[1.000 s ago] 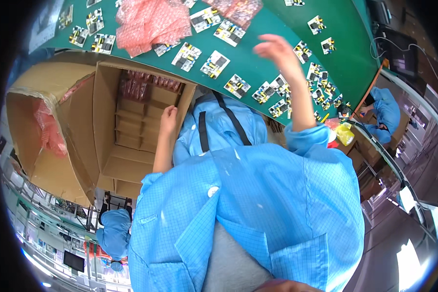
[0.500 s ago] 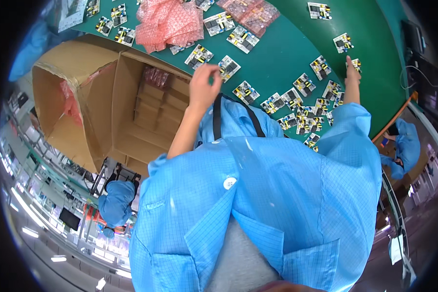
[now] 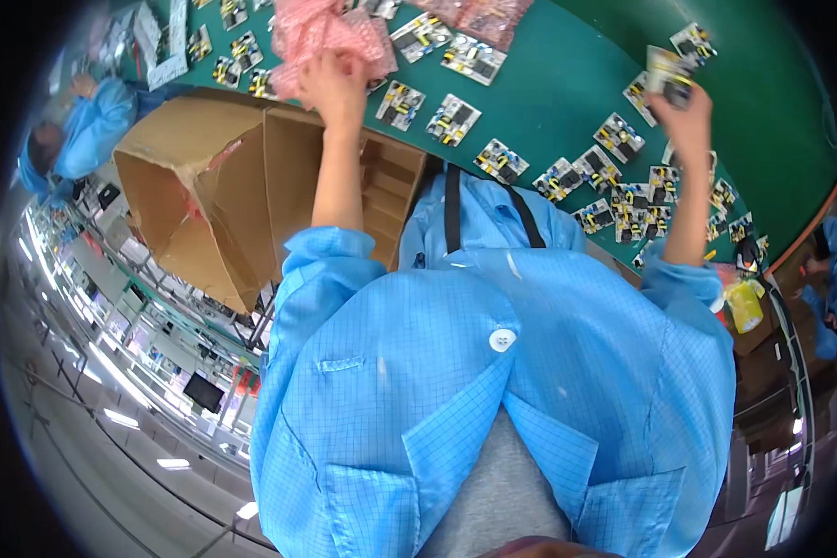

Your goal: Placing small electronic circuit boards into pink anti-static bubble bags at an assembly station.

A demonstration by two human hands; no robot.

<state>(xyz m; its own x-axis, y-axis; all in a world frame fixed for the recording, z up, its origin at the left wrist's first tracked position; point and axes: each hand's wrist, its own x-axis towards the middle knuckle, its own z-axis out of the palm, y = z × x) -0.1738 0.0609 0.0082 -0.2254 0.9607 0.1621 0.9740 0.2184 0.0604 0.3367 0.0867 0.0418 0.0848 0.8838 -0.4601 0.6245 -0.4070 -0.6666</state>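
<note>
My left hand (image 3: 334,91) is at the pile of pink bubble-wrap bags (image 3: 309,28) at the far left of the green table, its fingers curled on a bag's near edge. Part of the fingertips is lost in the folds. On the right, my right hand (image 3: 686,119) grips a circuit board (image 3: 668,67) between thumb and fingers, tilted up above the table and slightly blurred. Another circuit board (image 3: 694,44) lies just beyond it. Between my hands several more boards lie on the table, among them one circuit board (image 3: 454,119) near the front edge.
A cluster of boards (image 3: 634,209) crowds the table's near right. Below the left table edge stands an open cardboard box (image 3: 195,177), with a compartmented carton (image 3: 392,181) beside it. Co-workers in blue sit at the left (image 3: 102,126) and far right. More pink bags (image 3: 488,20) lie at the back.
My left hand has moved left and forward onto the pink bags. My right hand has picked up a circuit board and raised it. The whole view has shifted slightly.
</note>
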